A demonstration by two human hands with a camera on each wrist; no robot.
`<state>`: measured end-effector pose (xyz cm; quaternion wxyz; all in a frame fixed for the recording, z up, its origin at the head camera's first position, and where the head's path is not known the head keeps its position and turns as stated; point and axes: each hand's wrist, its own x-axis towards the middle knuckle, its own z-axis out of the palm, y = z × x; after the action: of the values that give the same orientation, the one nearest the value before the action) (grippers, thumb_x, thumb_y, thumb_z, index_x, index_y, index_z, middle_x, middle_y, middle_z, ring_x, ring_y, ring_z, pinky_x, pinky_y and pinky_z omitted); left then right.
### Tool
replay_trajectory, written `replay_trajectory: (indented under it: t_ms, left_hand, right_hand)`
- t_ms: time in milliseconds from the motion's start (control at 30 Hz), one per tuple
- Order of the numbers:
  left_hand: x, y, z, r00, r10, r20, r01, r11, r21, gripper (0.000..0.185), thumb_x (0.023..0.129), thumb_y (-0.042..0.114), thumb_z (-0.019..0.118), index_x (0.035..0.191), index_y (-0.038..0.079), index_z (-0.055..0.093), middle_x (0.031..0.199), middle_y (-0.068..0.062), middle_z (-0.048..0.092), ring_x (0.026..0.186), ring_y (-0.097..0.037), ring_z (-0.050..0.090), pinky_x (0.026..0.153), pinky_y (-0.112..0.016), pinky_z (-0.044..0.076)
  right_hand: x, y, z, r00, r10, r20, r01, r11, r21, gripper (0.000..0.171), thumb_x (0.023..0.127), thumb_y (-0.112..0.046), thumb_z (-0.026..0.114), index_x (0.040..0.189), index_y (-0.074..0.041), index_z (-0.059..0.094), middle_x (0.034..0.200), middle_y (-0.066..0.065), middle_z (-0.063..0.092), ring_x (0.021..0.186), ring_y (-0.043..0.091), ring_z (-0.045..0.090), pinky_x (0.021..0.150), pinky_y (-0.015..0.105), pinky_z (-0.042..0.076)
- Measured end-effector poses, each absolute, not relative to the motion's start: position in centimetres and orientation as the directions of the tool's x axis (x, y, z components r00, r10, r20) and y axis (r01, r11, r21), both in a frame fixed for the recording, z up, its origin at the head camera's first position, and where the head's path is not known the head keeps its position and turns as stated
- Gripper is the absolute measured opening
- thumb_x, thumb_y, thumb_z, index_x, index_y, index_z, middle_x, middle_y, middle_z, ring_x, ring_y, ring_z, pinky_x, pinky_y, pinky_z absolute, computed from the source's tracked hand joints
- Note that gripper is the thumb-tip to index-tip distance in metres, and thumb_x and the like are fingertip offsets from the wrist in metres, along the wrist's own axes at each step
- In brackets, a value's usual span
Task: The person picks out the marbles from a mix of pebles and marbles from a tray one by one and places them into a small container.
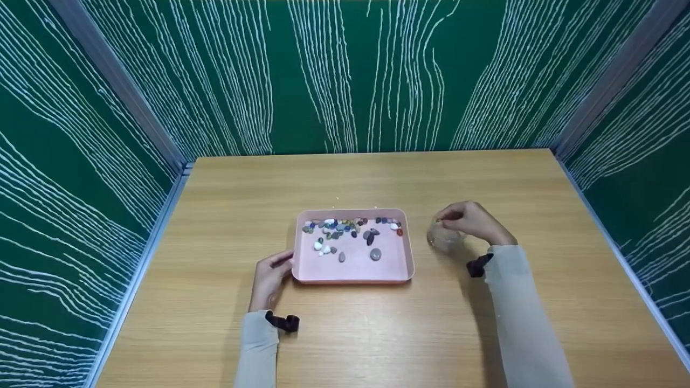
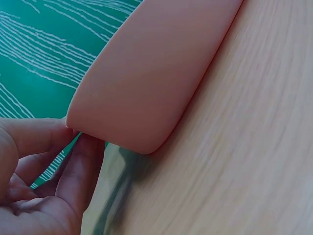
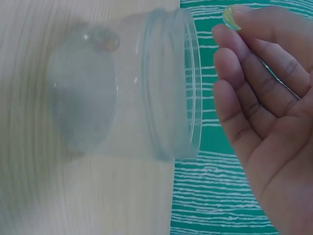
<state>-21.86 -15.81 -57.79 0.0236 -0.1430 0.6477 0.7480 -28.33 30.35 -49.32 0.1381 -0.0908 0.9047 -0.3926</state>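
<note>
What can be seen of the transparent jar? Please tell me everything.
The jar is clear and round-walled, glass or plastic (which, I cannot tell), with a ridge below its lidless open mouth. It stands upright on the table, right of the pink tray. Small shiny pieces lie at its bottom. The right hand, pinching a marble near the mouth, does not touch it.

Quantities: one tray (image 1: 356, 272); one jar (image 1: 443, 240), at three o'clock from the tray; one left hand (image 1: 269, 277); one right hand (image 1: 475, 222), pinching one marble (image 3: 231, 18). Stones (image 1: 375, 254) in tray: many, too small for exact count.
</note>
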Motion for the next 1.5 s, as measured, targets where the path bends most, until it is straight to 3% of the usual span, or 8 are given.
replay_trajectory:
  t_ms: [367, 1067, 1200, 1400, 1500]
  left_hand:
    - [-22.0, -15.7, -57.8, -0.954, -0.157, -0.254, -0.222, -0.197, 0.955, 0.035, 0.084, -0.012, 0.060, 0.119, -0.014, 0.059, 0.120, -0.027, 0.061, 0.091, -0.015, 0.065, 0.078, -0.023, 0.056]
    - [-21.7, -15.7, -57.6, -0.958, -0.163, -0.234, -0.204, -0.182, 0.962, 0.035, 0.085, -0.012, 0.059, 0.120, -0.014, 0.059, 0.123, -0.027, 0.061, 0.092, -0.013, 0.064, 0.078, -0.020, 0.056]
    - [-21.6, -15.7, -57.6, -0.962, -0.156, -0.225, -0.194, -0.192, 0.962, 0.035, 0.085, -0.012, 0.059, 0.120, -0.014, 0.058, 0.124, -0.028, 0.060, 0.094, -0.015, 0.064, 0.079, -0.022, 0.056]
    - [-21.6, -15.7, -57.6, -0.965, -0.144, -0.219, -0.189, -0.197, 0.962, 0.036, 0.084, -0.013, 0.058, 0.121, -0.013, 0.058, 0.127, -0.028, 0.058, 0.097, -0.018, 0.064, 0.082, -0.024, 0.056]
    - [-21.6, -15.6, -57.5, -0.966, -0.141, -0.218, -0.188, -0.198, 0.962, 0.036, 0.084, -0.013, 0.058, 0.121, -0.014, 0.057, 0.127, -0.029, 0.057, 0.098, -0.019, 0.064, 0.082, -0.024, 0.056]
  right_hand:
    - [-27.8, 31.9, -49.5, -0.952, -0.261, -0.161, -0.062, 0.678, -0.732, 0.021, 0.090, -0.010, 0.064, 0.108, -0.002, 0.070, 0.110, 0.018, 0.068, 0.091, 0.021, 0.060, 0.075, 0.020, 0.053]
    - [-27.7, 32.2, -49.6, -0.944, -0.275, -0.184, -0.049, 0.666, -0.744, 0.023, 0.091, -0.013, 0.062, 0.108, 0.001, 0.070, 0.111, 0.017, 0.069, 0.089, 0.017, 0.060, 0.078, 0.021, 0.051]
    - [-27.7, 32.2, -49.6, -0.946, -0.271, -0.175, -0.057, 0.674, -0.736, 0.023, 0.091, -0.012, 0.062, 0.108, 0.002, 0.069, 0.111, 0.017, 0.069, 0.094, 0.021, 0.061, 0.082, 0.027, 0.052]
    - [-27.5, 32.3, -49.6, -0.950, -0.267, -0.163, -0.070, 0.689, -0.722, 0.024, 0.092, -0.010, 0.060, 0.112, 0.002, 0.068, 0.115, 0.020, 0.067, 0.105, 0.030, 0.061, 0.092, 0.044, 0.052]
    - [-27.5, 32.4, -49.6, -0.951, -0.267, -0.157, -0.074, 0.689, -0.721, 0.024, 0.093, -0.009, 0.060, 0.113, 0.001, 0.068, 0.115, 0.020, 0.067, 0.104, 0.030, 0.061, 0.092, 0.044, 0.052]
